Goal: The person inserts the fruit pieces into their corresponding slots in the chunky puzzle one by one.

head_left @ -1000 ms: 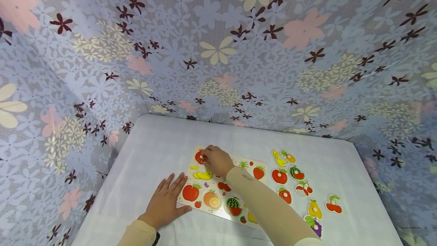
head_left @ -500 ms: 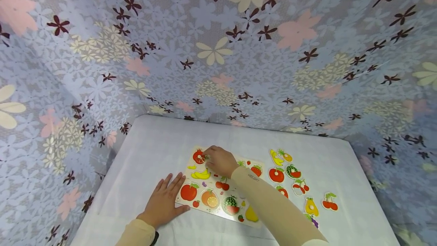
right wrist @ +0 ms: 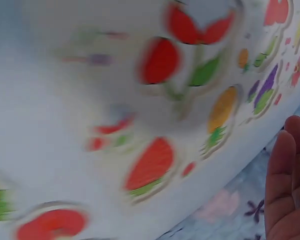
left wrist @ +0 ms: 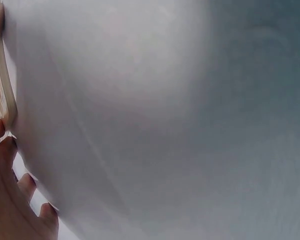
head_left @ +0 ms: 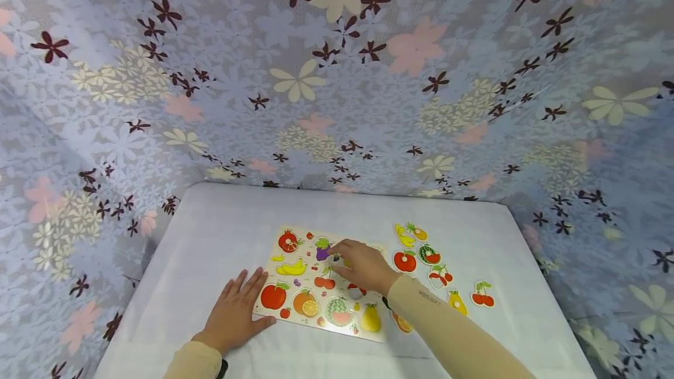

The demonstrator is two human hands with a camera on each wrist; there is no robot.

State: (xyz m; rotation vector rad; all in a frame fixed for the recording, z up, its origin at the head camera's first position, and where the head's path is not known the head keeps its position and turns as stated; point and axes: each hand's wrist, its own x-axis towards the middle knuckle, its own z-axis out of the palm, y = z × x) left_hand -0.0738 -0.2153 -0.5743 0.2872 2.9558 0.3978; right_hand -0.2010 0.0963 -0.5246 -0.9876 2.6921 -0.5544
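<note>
As my right hand [head_left: 365, 265] hangs over the fruit board [head_left: 296, 317], thumb and fingers apart beside the purple grapes [head_left: 322, 252], one careless brush could knock them askew, though blur hides whether they sit flush! My left hand [head_left: 237, 309] lies flat on the desk [head_left: 221, 221], fingers spread beside the board.

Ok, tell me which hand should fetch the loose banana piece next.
Probably the right hand: it is over the puzzle board, nearer the loose banana piece; the left hand lies spread at the board's left edge.

fruit board [head_left: 307, 281] glossy; white table cover [head_left: 226, 227] smooth, matt
</note>
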